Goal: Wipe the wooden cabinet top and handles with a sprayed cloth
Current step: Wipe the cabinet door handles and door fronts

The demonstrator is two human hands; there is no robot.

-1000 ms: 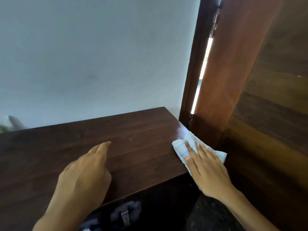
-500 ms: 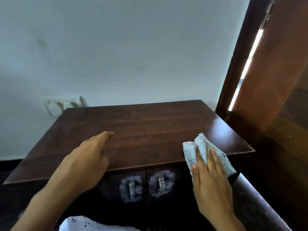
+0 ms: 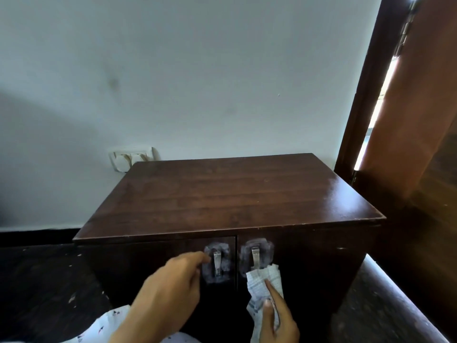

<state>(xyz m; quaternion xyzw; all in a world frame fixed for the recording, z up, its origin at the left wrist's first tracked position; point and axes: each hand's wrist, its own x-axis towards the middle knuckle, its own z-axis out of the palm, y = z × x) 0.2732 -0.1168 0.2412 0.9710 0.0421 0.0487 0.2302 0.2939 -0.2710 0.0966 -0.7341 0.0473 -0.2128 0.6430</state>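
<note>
Both hands have come off the cabinet top [image 3: 230, 194] and dropped to the doors in the lower middle of the frame. Half a second ago the right hand pressed the cloth flat near the top's front right corner and the left hand rested on the top's front edge; now the top lies bare, with a dull sheen toward its right side.

The right hand [image 3: 277, 318] now holds the checked cloth [image 3: 263, 283] bunched against the right door, fingers closed around it with the index finger laid along the fabric, and the cloth's upper edge touches the bottom of the right handle [image 3: 255, 258]. The left hand [image 3: 170, 290] reaches toward the left handle [image 3: 217, 264], fingertips loosely curled and just beside it (whether they actually touch the metal is hard to tell through the blur), gripping nothing.

This reads as the switch from the top to the handles: the wiping of the top looks finished or set aside, and the handles come next. Each handle sits inside a pale, smeared patch on the dark door, which may be residue needing attention.

No brand, label or readable writing shows anywhere. The white switch plate [image 3: 131, 158] on the wall at the left, behind the cabinet, carries no legible marking.
</note>
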